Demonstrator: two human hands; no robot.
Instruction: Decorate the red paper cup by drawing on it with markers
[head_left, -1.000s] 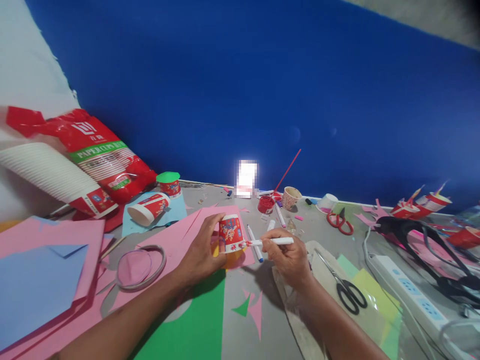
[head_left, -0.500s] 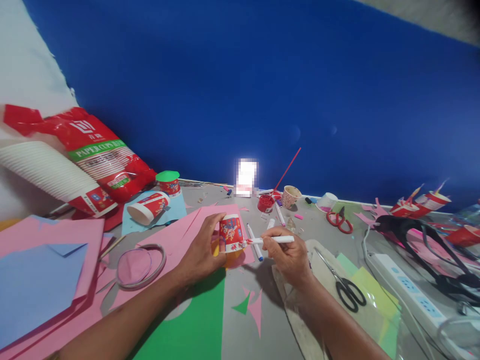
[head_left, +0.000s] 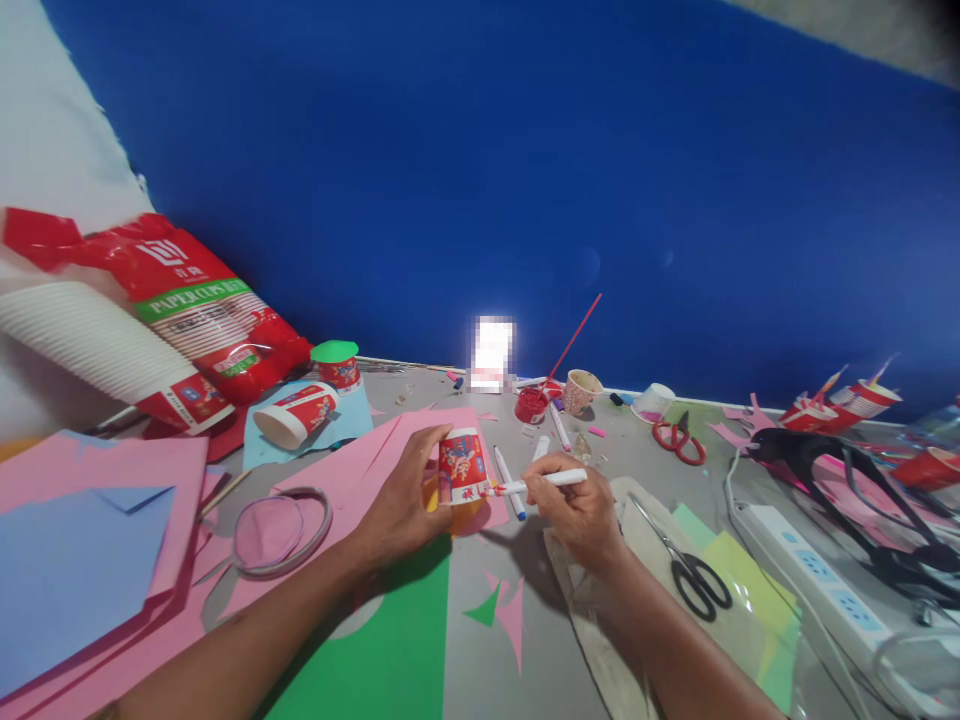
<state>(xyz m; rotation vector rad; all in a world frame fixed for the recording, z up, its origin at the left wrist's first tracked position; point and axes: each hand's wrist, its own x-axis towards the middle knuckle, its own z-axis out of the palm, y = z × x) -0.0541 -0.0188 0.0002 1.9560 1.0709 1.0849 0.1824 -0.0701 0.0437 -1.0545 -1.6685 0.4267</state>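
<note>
My left hand (head_left: 409, 485) grips a red and white paper cup (head_left: 463, 460) from its left side, thumb below and fingers above. In my right hand (head_left: 574, 508) is a white marker (head_left: 551, 480) with a red tip, which meets the lower right part of the cup's printed wall. Under and around the cup lie pink paper (head_left: 390, 445) and a yellow piece (head_left: 469, 520). Another marker (head_left: 510, 485) with a blue end rests on the table between my hands. Green paper (head_left: 390, 640) is below my left forearm.
At the left are stacked paper cups (head_left: 90, 340), a red cup bag (head_left: 202, 300) and a tape ring (head_left: 322, 530). To the right lie black scissors (head_left: 694, 585) on a cloth (head_left: 592, 600), red scissors (head_left: 679, 440) and a power strip (head_left: 817, 580). A red paint cup (head_left: 531, 408) stands behind.
The marker in my right hand has shifted very slightly left along the cup's lower wall. My left hand holds the cup in the same place.
</note>
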